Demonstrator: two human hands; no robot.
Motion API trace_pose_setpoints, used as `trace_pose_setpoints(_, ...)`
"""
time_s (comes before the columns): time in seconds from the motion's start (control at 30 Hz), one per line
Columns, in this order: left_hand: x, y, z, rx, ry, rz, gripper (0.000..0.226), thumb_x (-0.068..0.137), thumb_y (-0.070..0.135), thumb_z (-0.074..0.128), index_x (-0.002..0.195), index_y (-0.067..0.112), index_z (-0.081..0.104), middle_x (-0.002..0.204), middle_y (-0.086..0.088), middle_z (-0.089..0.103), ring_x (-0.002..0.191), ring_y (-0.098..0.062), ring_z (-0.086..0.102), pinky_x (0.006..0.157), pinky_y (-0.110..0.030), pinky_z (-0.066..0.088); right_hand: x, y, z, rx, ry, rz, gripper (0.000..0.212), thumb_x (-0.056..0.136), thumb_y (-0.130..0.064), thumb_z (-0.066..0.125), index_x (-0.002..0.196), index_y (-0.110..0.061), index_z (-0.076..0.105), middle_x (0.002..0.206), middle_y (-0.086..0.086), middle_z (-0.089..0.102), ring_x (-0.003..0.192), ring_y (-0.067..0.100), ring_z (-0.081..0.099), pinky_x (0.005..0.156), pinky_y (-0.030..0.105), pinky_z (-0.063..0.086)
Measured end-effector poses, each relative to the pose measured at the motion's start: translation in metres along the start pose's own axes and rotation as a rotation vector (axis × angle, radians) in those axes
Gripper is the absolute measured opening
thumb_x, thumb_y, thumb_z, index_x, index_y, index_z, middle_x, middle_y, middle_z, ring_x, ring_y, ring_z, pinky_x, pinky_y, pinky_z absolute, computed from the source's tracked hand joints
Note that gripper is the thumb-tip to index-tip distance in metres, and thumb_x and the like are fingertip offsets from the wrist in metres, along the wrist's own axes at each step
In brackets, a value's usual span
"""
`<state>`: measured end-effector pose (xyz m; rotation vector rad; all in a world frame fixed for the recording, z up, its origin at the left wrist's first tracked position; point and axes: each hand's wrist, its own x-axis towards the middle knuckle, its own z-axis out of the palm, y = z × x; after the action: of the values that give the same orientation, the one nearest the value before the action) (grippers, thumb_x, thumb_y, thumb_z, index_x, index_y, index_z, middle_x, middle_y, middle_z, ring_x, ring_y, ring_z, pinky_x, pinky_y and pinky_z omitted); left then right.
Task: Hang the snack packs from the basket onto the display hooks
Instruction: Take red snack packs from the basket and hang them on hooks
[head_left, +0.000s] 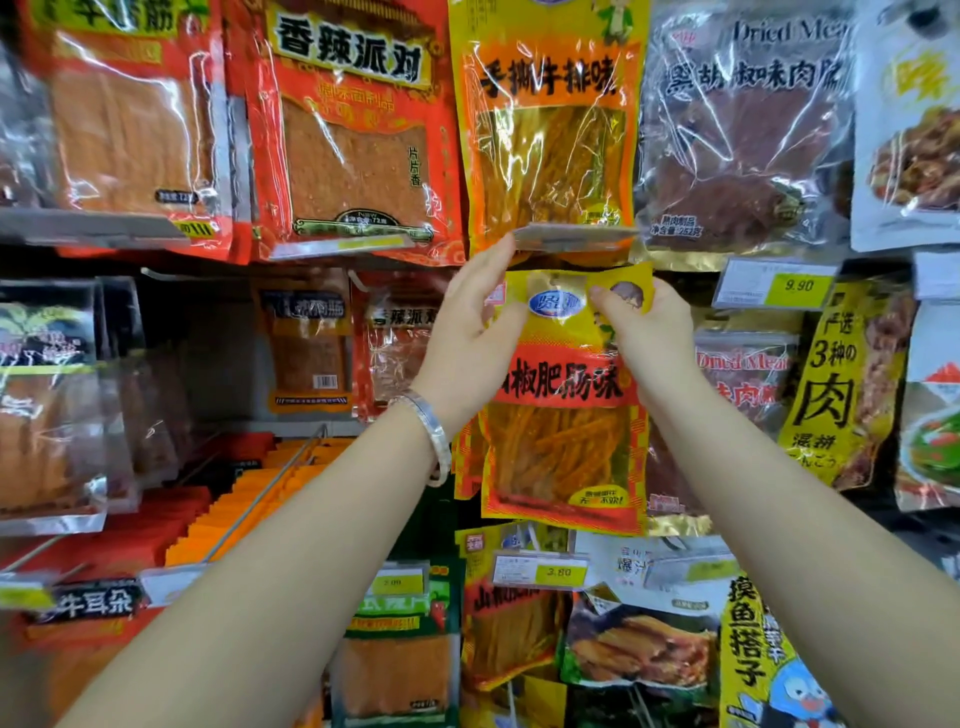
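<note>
Yellow price tag (798, 285) marked 9.90 at rt, 3.80 tag (559, 572) lower ctr, silver bracelet (434, 436) left of ctr.

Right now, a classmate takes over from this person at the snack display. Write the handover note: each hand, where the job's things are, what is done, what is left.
Left hand: pinches the top left corner of the pack.
Right hand: pinches its top right corner.
Pack: yellow, held upright against the display, its top just under the upper row's tag holder. Whether its hole is on a hook cannot be seen.
Done: one pack brought up to the display.
Left: seat it on the hook, let go, fetch the next one. The basket is out of view.
</note>
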<state>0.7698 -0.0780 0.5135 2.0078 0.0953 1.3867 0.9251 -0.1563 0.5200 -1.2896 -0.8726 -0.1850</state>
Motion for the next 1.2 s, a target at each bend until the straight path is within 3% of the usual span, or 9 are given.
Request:
trace_pose_setpoints(0.17,0.001,-0.004,0.0,-0.026,0.024,0.004,0.056,0.088,0.02,0.048,0.142,0.031,0.037,0.142,0.015,0.035,0.132,-0.001,0.035,0.107,-0.029,0.036,0.002,0.008,0.003,-0.071,-0.012,0.001,0.02,0.084,-0.031,0.066,0.069,-0.027,0.053,0.068,-0.012,0.056,0.067,0.01,0.054,0.066,0.031,0.039)
trace_pose_setpoints(0.27,-0.009,-0.017,0.001,-0.043,0.007,-0.012,0.058,0.085,0.025,0.048,0.137,0.047,0.032,0.142,0.019,0.035,0.127,0.009,0.035,0.104,-0.025,0.036,-0.004,0.015,0.003,-0.091,0.022,-0.045,0.02,0.084,-0.036,0.067,0.085,-0.023,0.052,0.079,-0.013,0.056,0.071,-0.001,0.052,0.064,0.024,0.039)
trace_pose_setpoints(0.33,-0.023,-0.034,0.001,-0.012,-0.008,-0.038,0.06,0.086,0.021,0.05,0.13,0.057,0.029,0.142,0.02,0.033,0.131,0.009,0.031,0.109,-0.028,0.031,-0.016,0.023,0.0,-0.097,0.064,-0.112,0.032,0.083,-0.033,0.069,0.103,-0.017,0.05,0.087,-0.019,0.053,0.077,-0.012,0.052,0.065,0.009,0.038)
trace_pose_setpoints(0.4,-0.038,-0.057,-0.001,0.084,-0.003,-0.102,0.064,0.089,0.014,0.053,0.13,0.055,0.028,0.146,0.017,0.028,0.139,0.0,0.022,0.116,-0.034,0.021,-0.033,0.036,-0.005,-0.207,0.108,-0.226,0.054,0.081,-0.026,0.073,0.124,-0.012,0.045,0.106,-0.019,0.051,0.093,-0.014,0.048,0.08,0.004,0.037)
trace_pose_setpoints(0.5,-0.058,-0.088,-0.001,0.233,0.005,-0.213,0.059,0.089,0.011,0.054,0.134,0.04,0.03,0.154,0.008,0.016,0.142,-0.006,0.009,0.115,-0.031,0.012,-0.056,0.061,-0.008,-0.527,0.136,-0.43,0.072,0.078,-0.019,0.075,0.14,-0.01,0.038,0.135,0.01,0.045,0.124,0.02,0.039,0.104,0.038,0.034)
trace_pose_setpoints(0.63,-0.065,-0.111,0.005,0.254,-0.056,-0.255,0.042,0.088,0.008,0.052,0.114,0.036,0.033,0.144,0.0,0.028,0.134,-0.012,0.026,0.111,-0.029,0.021,-0.069,0.089,-0.004,-0.785,-0.024,-0.632,0.053,0.081,-0.019,0.072,0.131,-0.013,0.055,0.142,0.018,0.044,0.132,0.036,0.039,0.103,0.057,0.037)
trace_pose_setpoints(0.73,-0.066,-0.124,0.012,0.211,-0.096,-0.275,0.044,0.089,0.007,0.052,0.118,0.033,0.031,0.126,0.008,0.035,0.119,-0.006,0.035,0.101,-0.025,0.031,-0.066,0.104,0.002,-0.85,-0.195,-0.551,0.062,0.084,-0.029,0.07,0.139,-0.013,0.047,0.151,0.019,0.031,0.135,0.038,0.037,0.104,0.053,0.036)
trace_pose_setpoints(1.07,-0.045,-0.168,0.028,0.18,-0.101,-0.423,0.069,0.085,0.005,0.051,0.141,0.035,0.026,0.143,-0.005,0.035,0.131,-0.019,0.038,0.11,-0.043,0.035,-0.029,0.129,0.038,-0.989,-0.418,-0.353,0.074,0.092,-0.025,0.05,0.152,-0.019,0.007,0.16,0.01,-0.006,0.147,0.027,-0.003,0.107,0.043,0.035)
trace_pose_setpoints(1.2,-0.031,-0.176,0.03,0.234,-0.104,-0.469,0.07,0.087,0.008,0.05,0.144,0.038,0.023,0.148,-0.006,0.03,0.122,-0.014,0.041,0.101,-0.027,0.034,-0.008,0.132,0.052,-1.01,-0.496,-0.255,0.074,0.092,-0.018,0.047,0.152,-0.02,0.004,0.16,0.008,-0.004,0.147,0.025,-0.001,0.109,0.044,0.035)
